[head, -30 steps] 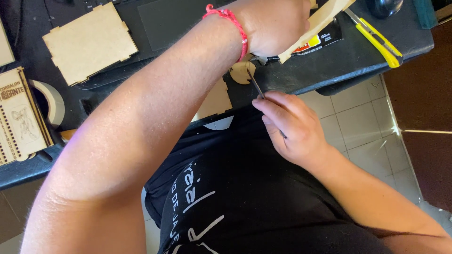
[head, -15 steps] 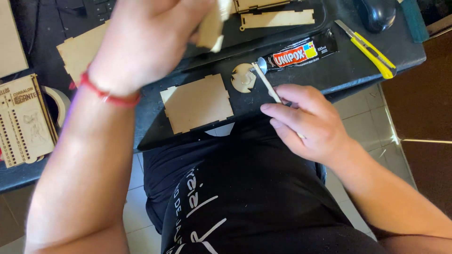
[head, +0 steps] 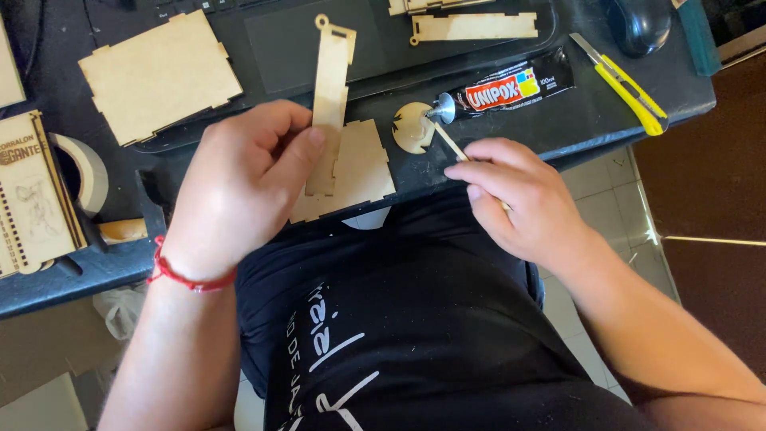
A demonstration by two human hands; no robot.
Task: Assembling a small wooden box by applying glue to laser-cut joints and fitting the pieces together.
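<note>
My left hand (head: 239, 187) grips a long narrow wooden strip (head: 330, 88) with a ring at its far end, holding it over a flat square wooden panel (head: 359, 172) at the desk's near edge. My right hand (head: 519, 195) pinches a thin wooden stick (head: 448, 137) whose tip rests at the nozzle of a black glue tube (head: 511, 86). Under the tip lies a small round wooden disc (head: 412, 128). A red cord bracelet circles my left wrist.
On the dark desk (head: 558, 120) lie a large wooden panel (head: 159, 73), more cut wooden strips (head: 471, 25), a yellow utility knife (head: 626, 86), a computer mouse (head: 638, 22), a tape roll (head: 84, 172) and an engraved wooden piece (head: 32, 199). Tiled floor lies to the right.
My left hand has come down from the far side of the desk to the near edge, bringing the narrow strip over the square panel. My right hand kept the stick at the disc.
</note>
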